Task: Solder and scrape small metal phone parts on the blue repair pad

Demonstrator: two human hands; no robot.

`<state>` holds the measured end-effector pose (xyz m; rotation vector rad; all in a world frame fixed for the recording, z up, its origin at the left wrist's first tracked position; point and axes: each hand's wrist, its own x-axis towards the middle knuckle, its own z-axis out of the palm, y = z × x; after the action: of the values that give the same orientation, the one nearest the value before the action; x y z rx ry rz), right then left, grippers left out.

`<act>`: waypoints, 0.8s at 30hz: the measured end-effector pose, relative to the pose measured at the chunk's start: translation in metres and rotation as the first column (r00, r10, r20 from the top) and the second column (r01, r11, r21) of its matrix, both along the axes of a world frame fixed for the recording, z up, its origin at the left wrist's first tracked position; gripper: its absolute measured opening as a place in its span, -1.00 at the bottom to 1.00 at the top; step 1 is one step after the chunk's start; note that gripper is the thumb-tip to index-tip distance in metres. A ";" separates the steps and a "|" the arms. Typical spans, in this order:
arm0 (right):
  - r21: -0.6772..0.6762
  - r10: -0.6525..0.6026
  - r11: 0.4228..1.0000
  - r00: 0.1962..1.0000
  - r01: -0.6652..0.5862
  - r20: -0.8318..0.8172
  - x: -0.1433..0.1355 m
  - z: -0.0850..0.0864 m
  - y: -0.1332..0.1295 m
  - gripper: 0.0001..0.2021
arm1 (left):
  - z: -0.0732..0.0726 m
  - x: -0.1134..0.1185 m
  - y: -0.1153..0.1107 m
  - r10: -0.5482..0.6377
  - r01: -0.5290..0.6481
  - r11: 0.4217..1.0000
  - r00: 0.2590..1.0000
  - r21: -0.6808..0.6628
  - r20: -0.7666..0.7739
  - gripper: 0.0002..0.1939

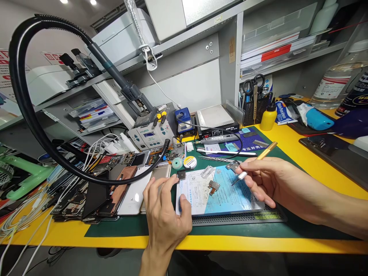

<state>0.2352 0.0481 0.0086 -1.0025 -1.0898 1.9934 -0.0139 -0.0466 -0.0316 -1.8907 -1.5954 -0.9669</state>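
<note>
A slim tool with a gold handle and a thin dark tip (263,151) is pinched in my right hand (267,178), its tip pointing down over a blue-and-white sheet-covered pad (198,205). My left hand (168,207) rests at the pad's left edge with fingers apart. Its index fingertip is beside a small black square part (181,175), and I cannot tell whether they touch. A small metal part with a copper-coloured flex (213,187) lies mid-pad. Another small grey part (232,165) is just behind the right fingertips, partly hidden.
A thick black hose (120,180) arcs over the left side above stacked phones and phone parts (132,197). Behind the pad are a hot-air station (149,134), a round tin (189,162) and tweezers (214,158). A yellow bottle (268,118) stands back right.
</note>
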 end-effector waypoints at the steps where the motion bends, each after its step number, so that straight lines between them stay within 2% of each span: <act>1: -0.003 -0.002 1.000 1.000 0.002 0.001 0.000 0.000 0.000 -0.79 | 0.000 0.000 0.000 -0.001 0.001 1.000 1.000 0.008 0.000 -0.49; 24: -0.012 0.006 1.000 1.000 -0.006 -0.006 -0.002 0.004 0.000 -0.79 | 0.001 -0.001 -0.001 -0.008 0.008 1.000 1.000 -0.027 0.004 -0.50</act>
<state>0.2327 0.0476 0.0125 -1.0001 -1.0799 2.0093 -0.0146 -0.0478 -0.0305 -1.9155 -1.6126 -0.9576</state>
